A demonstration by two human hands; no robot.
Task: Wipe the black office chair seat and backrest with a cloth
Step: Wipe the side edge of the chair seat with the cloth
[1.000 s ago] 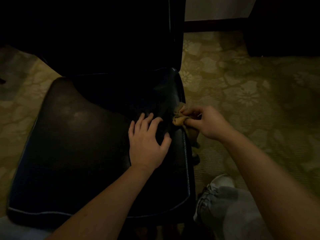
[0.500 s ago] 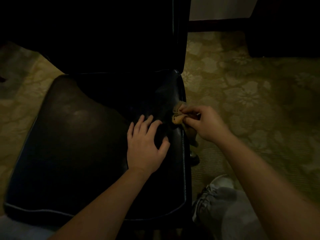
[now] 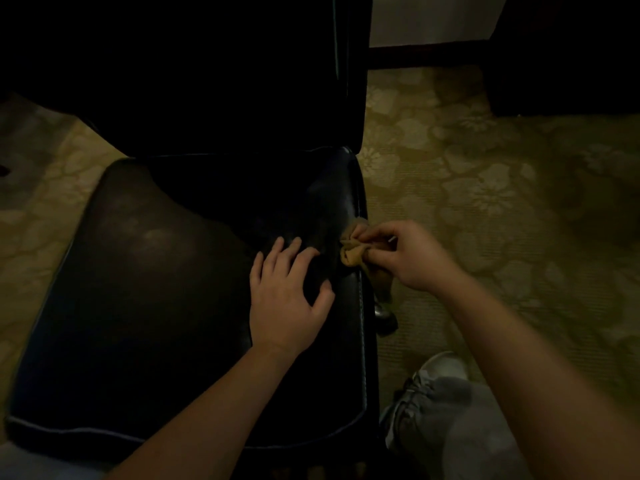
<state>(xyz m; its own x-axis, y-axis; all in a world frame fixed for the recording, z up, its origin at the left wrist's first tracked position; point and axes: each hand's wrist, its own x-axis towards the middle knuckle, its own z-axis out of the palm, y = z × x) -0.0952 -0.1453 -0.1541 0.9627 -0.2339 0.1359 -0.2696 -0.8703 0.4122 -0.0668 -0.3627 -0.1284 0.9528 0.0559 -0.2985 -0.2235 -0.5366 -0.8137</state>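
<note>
The black leather chair seat (image 3: 149,289) fills the left and middle of the view, and its dark backrest (image 3: 207,71) rises behind it. My left hand (image 3: 287,299) rests flat on the seat near its right edge, fingers spread. My right hand (image 3: 408,258) grips a bunched tan cloth (image 3: 351,254) against the seat's right rim. Part of the cloth hangs down beside the seat, under my right hand.
Patterned beige carpet (image 3: 485,188) lies to the right and left of the chair. A chair caster (image 3: 384,313) shows below the seat's right edge. My shoe (image 3: 433,379) and grey trouser leg are at the lower right. Dark furniture (image 3: 571,53) stands at the back right.
My right hand and the cloth have crept slightly toward the back along the seat's right rim. My left hand stays pressed on the seat.
</note>
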